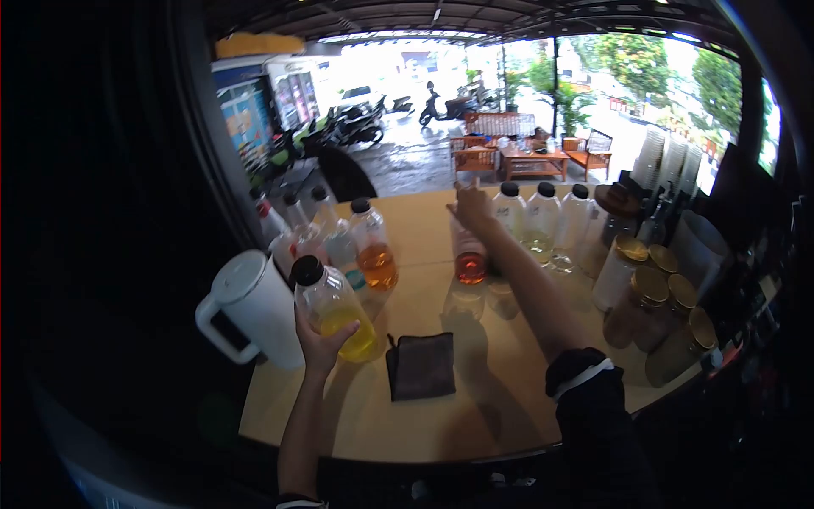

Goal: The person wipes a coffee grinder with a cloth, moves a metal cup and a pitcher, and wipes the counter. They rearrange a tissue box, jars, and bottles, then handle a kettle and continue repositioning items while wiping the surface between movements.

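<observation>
My left hand (320,343) is wrapped around the lower part of a clear bottle of yellow liquid (339,310), which has a black cap and leans slightly left in view. Farther off, my right hand (472,206) is closed on the top of a clear bottle of red liquid (470,267); the fingers hide its cap. Just past my left hand stands a bottle of orange liquid (376,254) with a black cap. Between my forearms a folded dark cloth (421,366) lies on the wooden table (415,310).
A white lidded pitcher (250,297) and several bottles (335,237) are on the left. Black-capped bottles (541,220) line the back right. Gold-lidded jars (649,293) and stacked cups (670,161) crowd the right side. Beyond are benches and parked motorbikes (360,127).
</observation>
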`<state>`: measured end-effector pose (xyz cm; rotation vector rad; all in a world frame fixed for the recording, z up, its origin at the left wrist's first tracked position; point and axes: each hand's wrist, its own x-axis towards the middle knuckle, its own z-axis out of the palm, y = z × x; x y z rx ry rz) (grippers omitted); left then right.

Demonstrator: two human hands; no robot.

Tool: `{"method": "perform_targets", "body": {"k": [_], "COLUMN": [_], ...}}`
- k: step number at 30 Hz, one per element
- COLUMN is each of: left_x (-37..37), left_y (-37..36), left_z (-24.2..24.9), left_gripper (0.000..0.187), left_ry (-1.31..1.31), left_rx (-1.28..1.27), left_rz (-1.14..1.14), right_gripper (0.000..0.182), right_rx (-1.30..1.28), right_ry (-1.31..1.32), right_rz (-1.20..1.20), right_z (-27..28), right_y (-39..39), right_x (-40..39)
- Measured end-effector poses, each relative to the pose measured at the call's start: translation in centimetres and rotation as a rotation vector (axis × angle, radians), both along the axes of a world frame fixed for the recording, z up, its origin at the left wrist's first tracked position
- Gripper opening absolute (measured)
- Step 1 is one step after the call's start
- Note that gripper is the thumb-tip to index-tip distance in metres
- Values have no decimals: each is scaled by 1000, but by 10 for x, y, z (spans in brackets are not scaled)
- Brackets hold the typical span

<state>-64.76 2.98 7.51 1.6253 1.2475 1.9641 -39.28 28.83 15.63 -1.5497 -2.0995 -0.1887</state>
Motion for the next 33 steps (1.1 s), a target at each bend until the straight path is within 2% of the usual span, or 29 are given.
{"method": "perform_targets", "body": {"k": [1,3,6,8,9,11,12,15,17,21,24,28,31,32,33], "left_x": [-4,-13,-30,-38,-39,-39,-39,-38,-39,-48,-51,-61,-56,-52,-47], "left_y": [-13,-31,-48,-59,-66,-74,-77,-87,-90,-88,-84,-75,-72,-71,-71], "left_z": [0,-1,-13,-17,-19,-18,-19,-27,-33,-45,-47,-63,-67,-68,-67], "left_gripper": [86,80,79,77,77,78,78,78,80,82,84,85,90,92,94], "left_ry": [13,0,-28,105,107,4,8,-38,-22,-43,-58,-43,-68,-101,-133], "left_rx": [-18,-26,-35,-6,-4,20,28,38,53,15,14,15,-9,0,9], "left_rz": [21,79,75,215,227,175,182,197,234,292,283,313,286,303,322], "right_gripper": [53,43,36,34,33,34,35,27,28,34,34,36,42,48,56], "right_rx": [55,216,294,302,323,312,245,306,286,80,60,16,-44,32,-12], "right_ry": [10,49,49,99,103,151,138,203,196,148,103,116,113,90,73], "right_rz": [77,206,438,617,624,765,778,925,1058,1106,1172,1128,1066,1075,1056], "right_z": [-13,-8,42,80,93,102,102,70,48,26,9,5,6,1,2], "right_y": [27,4,-60,-93,-107,-124,-134,-137,-143,-183,-190,-201,-204,-199,-202], "right_x": [-4,-16,-38,-49,-57,-72,-81,-113,-130,-149,-166,-169,-159,-158,-150]}}
